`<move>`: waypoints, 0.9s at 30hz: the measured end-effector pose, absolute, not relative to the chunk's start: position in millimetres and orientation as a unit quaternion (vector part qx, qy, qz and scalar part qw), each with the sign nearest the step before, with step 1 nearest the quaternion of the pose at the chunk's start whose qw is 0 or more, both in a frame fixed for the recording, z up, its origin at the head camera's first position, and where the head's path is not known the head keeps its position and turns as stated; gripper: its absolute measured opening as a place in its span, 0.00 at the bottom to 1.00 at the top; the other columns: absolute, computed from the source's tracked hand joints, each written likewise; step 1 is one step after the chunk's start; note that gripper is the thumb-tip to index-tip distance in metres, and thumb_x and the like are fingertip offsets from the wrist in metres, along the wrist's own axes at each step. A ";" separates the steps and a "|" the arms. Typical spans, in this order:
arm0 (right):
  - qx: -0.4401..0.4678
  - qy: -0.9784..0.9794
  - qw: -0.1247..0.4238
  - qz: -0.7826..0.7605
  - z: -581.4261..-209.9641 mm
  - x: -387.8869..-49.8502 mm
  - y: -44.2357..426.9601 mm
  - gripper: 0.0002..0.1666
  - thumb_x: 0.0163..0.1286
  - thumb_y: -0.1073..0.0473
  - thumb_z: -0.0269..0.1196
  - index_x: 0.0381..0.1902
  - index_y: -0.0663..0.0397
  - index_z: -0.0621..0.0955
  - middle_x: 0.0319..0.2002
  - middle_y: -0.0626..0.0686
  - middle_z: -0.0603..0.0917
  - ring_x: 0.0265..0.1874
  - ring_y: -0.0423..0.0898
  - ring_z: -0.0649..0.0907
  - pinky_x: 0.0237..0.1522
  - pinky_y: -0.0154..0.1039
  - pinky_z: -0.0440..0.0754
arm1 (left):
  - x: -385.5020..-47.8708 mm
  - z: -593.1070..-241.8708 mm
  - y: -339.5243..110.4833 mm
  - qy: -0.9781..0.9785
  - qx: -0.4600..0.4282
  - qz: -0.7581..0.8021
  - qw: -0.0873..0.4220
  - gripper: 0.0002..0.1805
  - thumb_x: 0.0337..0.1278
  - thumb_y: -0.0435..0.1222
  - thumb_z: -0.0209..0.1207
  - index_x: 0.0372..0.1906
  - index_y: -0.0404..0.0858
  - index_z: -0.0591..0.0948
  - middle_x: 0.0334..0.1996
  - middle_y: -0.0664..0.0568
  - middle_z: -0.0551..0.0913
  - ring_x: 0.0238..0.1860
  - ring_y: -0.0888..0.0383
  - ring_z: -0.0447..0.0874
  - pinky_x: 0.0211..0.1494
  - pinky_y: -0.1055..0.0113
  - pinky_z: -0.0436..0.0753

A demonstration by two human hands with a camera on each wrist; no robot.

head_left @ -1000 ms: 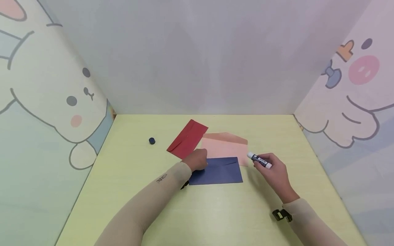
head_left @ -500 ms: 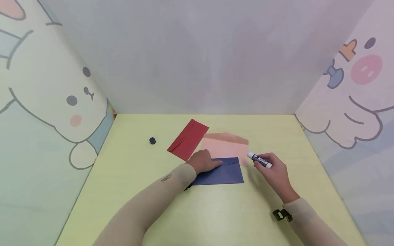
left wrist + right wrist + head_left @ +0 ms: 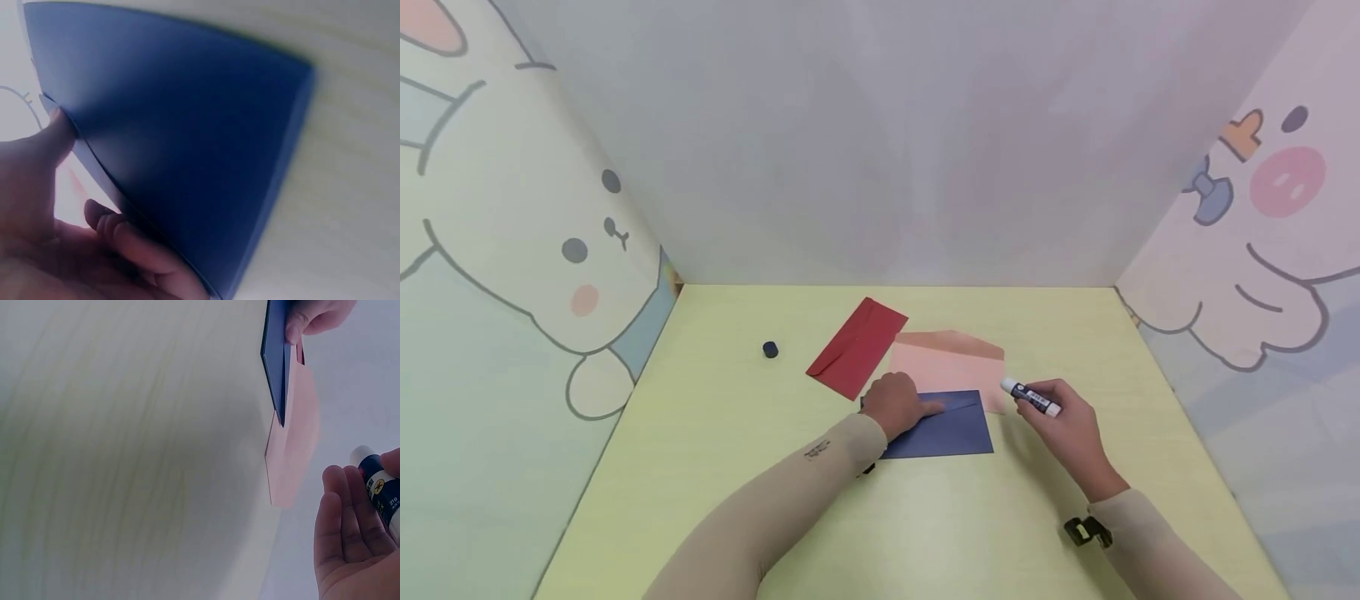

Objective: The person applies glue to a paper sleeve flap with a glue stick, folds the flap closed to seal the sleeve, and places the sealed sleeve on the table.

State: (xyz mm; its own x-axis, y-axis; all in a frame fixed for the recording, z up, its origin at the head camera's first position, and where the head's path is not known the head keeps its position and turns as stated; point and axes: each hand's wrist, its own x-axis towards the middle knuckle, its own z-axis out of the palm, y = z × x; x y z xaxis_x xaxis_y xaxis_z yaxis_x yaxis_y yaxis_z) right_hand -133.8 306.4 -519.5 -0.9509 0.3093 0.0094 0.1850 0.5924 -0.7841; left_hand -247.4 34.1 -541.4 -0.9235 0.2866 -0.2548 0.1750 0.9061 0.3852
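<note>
Blue envelope (image 3: 943,435) with its flap folded over — red envelope (image 3: 857,346) folded too, pink envelope (image 3: 947,367) with its flap spread out

The left hand (image 3: 895,406) lays a straight thumb on the blue envelope's flap, the other fingers bent inward; whether they pinch the paper I cannot tell. Just off the blue envelope's right end, the right hand (image 3: 1067,425) grips a glue stick (image 3: 1032,397) between thumb and fingers, and a dark cap (image 3: 770,350), probably its own, lies well to the blue envelope's left. The pink envelope lies behind the blue envelope, partly covered by it, the red envelope beyond its left corner. Two flaps look done or nearly so — the pink one, I judge, is left, as is recapping the glue stick
</note>
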 end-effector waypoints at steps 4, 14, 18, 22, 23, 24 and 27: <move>-0.142 -0.890 0.066 0.429 -519.6 -132.2 307.1 0.21 0.82 0.55 0.77 0.65 0.60 0.87 0.60 0.68 0.94 0.41 0.30 0.87 0.39 0.30 0.88 | -253.4 -541.4 27.1 0.951 0.148 0.196 0.187 0.30 0.70 0.59 0.81 0.26 0.42 0.81 0.19 0.52 0.76 0.24 0.56 0.80 0.30 0.64 0.76; -0.145 -0.887 0.067 0.434 -516.7 -133.3 309.9 0.21 0.83 0.55 0.77 0.65 0.60 0.87 0.58 0.67 0.97 0.40 0.24 0.86 0.38 0.29 0.87 | -280.6 -553.8 22.7 0.935 0.174 0.143 0.273 0.10 0.83 0.43 0.68 0.48 0.40 0.89 0.33 0.49 0.87 0.35 0.54 0.86 0.46 0.60 0.85; -0.146 -0.884 0.061 0.440 -516.4 -133.0 309.7 0.22 0.83 0.55 0.77 0.66 0.60 0.86 0.59 0.67 0.96 0.40 0.24 0.86 0.38 0.28 0.87 | -273.7 -535.4 20.9 0.933 0.168 0.152 0.278 0.09 0.83 0.40 0.69 0.48 0.38 0.88 0.34 0.47 0.87 0.35 0.52 0.86 0.47 0.59 0.86; -0.148 -0.882 0.057 0.444 -515.6 -132.6 308.8 0.23 0.83 0.56 0.77 0.67 0.60 0.86 0.60 0.68 0.96 0.41 0.24 0.86 0.39 0.28 0.87 | -276.4 -543.9 22.9 0.935 0.166 0.141 0.279 0.08 0.83 0.40 0.68 0.47 0.38 0.88 0.32 0.48 0.86 0.34 0.52 0.85 0.45 0.60 0.85; -0.149 -0.882 0.057 0.444 -515.7 -132.7 308.7 0.23 0.83 0.55 0.77 0.67 0.60 0.86 0.60 0.68 0.96 0.41 0.24 0.86 0.39 0.28 0.87 | -278.4 -548.4 23.6 0.936 0.167 0.135 0.280 0.08 0.83 0.41 0.68 0.47 0.39 0.88 0.32 0.49 0.86 0.34 0.54 0.85 0.45 0.61 0.85; -0.149 -0.882 0.056 0.444 -515.9 -132.8 308.6 0.23 0.83 0.55 0.77 0.67 0.60 0.86 0.61 0.68 0.96 0.41 0.24 0.86 0.39 0.28 0.87 | -280.2 -552.7 24.2 0.936 0.169 0.131 0.280 0.08 0.83 0.41 0.68 0.47 0.40 0.89 0.32 0.50 0.85 0.34 0.54 0.85 0.44 0.61 0.85; -0.149 -0.882 0.055 0.443 -517.2 -133.1 308.7 0.23 0.83 0.55 0.77 0.67 0.60 0.86 0.61 0.68 0.95 0.41 0.24 0.86 0.39 0.28 0.87 | -285.5 -559.4 25.3 0.933 0.177 0.121 0.289 0.09 0.82 0.42 0.69 0.50 0.40 0.89 0.34 0.50 0.86 0.35 0.55 0.85 0.46 0.61 0.85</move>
State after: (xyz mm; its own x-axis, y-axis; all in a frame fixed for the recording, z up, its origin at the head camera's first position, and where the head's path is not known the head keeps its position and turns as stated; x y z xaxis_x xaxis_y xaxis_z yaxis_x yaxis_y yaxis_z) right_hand -133.1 308.7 -517.2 -0.9497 0.3112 -0.0343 0.2134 0.5634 -0.7982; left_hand -285.5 25.3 -559.4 -0.7700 0.4001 -0.4971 0.2596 0.9080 0.3287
